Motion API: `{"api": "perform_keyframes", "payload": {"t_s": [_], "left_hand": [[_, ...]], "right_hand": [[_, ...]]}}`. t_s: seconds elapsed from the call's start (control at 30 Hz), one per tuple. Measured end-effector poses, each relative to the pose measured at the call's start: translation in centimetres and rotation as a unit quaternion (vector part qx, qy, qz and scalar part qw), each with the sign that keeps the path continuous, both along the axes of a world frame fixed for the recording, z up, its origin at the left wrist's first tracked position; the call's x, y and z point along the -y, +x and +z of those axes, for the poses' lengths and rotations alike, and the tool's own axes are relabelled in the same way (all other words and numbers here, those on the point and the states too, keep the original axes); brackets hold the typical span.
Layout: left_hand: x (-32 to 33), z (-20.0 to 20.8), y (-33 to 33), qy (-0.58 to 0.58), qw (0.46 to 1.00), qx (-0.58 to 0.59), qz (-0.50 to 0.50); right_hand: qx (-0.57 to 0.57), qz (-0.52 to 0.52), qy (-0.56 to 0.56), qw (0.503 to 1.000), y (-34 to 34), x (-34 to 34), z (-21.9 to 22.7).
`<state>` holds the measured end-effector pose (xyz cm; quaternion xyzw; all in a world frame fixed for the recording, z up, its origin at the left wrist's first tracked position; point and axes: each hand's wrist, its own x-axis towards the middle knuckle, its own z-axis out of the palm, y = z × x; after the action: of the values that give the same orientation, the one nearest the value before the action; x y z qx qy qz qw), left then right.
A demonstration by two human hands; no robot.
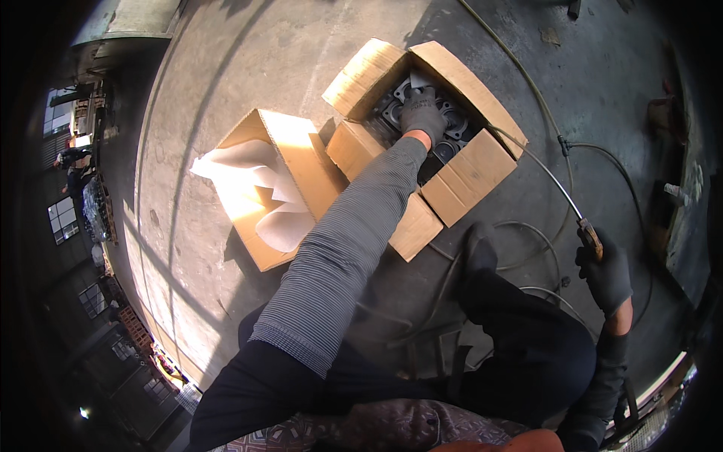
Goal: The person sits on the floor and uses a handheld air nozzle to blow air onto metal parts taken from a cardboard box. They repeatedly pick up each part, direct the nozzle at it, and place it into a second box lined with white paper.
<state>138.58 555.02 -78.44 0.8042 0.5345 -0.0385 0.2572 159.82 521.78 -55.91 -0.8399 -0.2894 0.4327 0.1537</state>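
My left hand point(423, 113), in a grey work glove, reaches down into an open cardboard box point(471, 177) on the floor. Its fingers are bent over dark, flat metal parts with round holes point(456, 120), and their tips are partly hidden among them. A small pale sheet point(422, 78) shows just beyond the fingers. Out to the right, my gloved right hand point(607, 275) is closed around the orange-brown handle of an air blow gun point(590, 239). The gun's long thin metal tube points up and left toward the box.
Left of the box stands a second open carton point(301, 162) with white wrapping paper point(282, 218) spilling out. A pale hose point(527, 71) with a joint runs across the concrete floor on the right and loops near my dark shoe point(480, 248). Far left are people and windows.
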Motion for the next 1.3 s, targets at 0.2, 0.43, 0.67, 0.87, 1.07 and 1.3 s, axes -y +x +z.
{"api": "perform_keyframes", "payload": {"t_s": [0.2, 0.43, 0.67, 0.87, 1.07, 1.3], "left_hand": [[-1.3, -2.4, -0.3, 0.011, 0.999, 0.021, -0.032], [-2.0, -2.3, -1.8, -0.063, 0.997, 0.002, -0.036], [1.7, 0.3, -1.1, -0.051, 0.981, 0.173, -0.075], [3.6, 5.5, -7.4, -0.214, 0.784, 0.568, 0.130], [10.5, 11.7, -10.3, -0.474, 0.495, 0.706, 0.178], [19.0, 14.4, -10.5, -0.485, 0.496, 0.684, 0.227]], "right_hand": [[-0.018, -0.018, 0.015, 1.000, -0.6, 1.4, -2.0], [-0.069, -0.043, 0.031, 0.996, -1.3, 1.2, -2.8], [-0.087, -0.032, 0.044, 0.995, -1.3, 1.6, -1.7], [-0.112, -0.061, 0.100, 0.987, 0.2, 2.6, 7.1], [-0.013, 0.011, 0.019, 1.000, -1.1, 4.6, 17.2], [0.070, 0.000, 0.126, 0.990, -2.9, 12.5, 21.4]]}}
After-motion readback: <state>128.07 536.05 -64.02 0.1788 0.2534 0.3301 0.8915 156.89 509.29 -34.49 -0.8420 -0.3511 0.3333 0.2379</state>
